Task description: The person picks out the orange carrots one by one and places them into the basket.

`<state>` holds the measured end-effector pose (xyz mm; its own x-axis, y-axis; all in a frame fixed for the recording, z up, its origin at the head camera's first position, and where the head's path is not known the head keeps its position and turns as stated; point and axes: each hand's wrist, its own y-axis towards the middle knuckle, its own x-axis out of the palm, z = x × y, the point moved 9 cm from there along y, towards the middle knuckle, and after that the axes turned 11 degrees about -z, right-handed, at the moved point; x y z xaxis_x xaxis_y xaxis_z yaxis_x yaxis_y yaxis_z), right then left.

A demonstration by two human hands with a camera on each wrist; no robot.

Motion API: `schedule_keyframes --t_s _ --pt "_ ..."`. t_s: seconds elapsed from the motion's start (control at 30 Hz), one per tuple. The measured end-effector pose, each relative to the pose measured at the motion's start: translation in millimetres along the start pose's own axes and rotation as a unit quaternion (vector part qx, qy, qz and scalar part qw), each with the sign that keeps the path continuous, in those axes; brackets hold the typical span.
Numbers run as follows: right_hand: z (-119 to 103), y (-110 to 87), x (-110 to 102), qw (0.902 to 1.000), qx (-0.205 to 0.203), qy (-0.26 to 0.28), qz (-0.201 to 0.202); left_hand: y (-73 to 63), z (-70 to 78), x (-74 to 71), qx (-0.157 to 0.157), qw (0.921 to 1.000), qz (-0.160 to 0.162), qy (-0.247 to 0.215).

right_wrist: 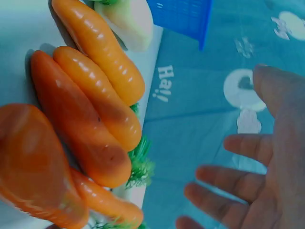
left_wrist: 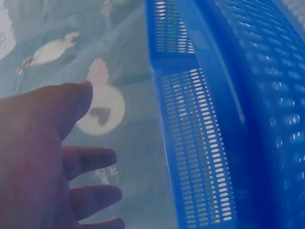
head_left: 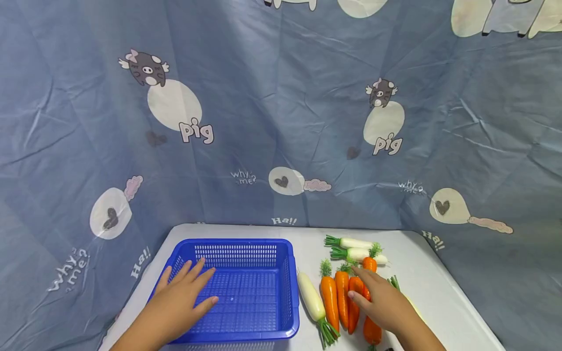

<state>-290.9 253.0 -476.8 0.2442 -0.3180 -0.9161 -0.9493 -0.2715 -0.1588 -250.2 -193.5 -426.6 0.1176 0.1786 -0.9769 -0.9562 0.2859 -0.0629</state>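
My left hand [head_left: 175, 304] hovers over the left side of a blue plastic basket [head_left: 246, 337], fingers spread and nothing in them. In the left wrist view the basket's slotted wall [left_wrist: 190, 143] stands beside that hand. Several orange carrots [head_left: 330, 298] with feathery green tops lie to the basket's right. Above the rightmost of them is my right hand [head_left: 384, 302], its fingers extended and holding nothing; it partly hides the carrots beneath. The right wrist view shows the carrots [right_wrist: 81, 119] close by, apart from the fingers. Between basket and carrots lies a white radish [head_left: 311, 297].
Two more white radishes [head_left: 356, 243] with green stems lie behind the carrots. Green stems [head_left: 393, 281] of another vegetable show past my right hand. Everything rests on a white table [head_left: 443, 292], with a blue patterned cloth [head_left: 281, 97] hanging around its back and sides.
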Motion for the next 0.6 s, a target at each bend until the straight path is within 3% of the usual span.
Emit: schedule_keyframes --t_s 0.17,0.4,0.6 --pt "11.3 -4.2 5.0 0.998 0.038 0.051 -0.003 -9.8 -11.5 2.0 -0.027 0.9985 0.019 -0.043" --pt "28.5 -9.1 16.0 0.9913 0.074 0.109 -0.003 -28.8 -37.4 -2.0 -0.093 0.9911 0.069 -0.065" --pt "37.7 -13.5 22.7 0.989 0.073 0.127 0.018 -32.9 -59.7 10.5 -0.117 0.9879 0.036 -0.095"
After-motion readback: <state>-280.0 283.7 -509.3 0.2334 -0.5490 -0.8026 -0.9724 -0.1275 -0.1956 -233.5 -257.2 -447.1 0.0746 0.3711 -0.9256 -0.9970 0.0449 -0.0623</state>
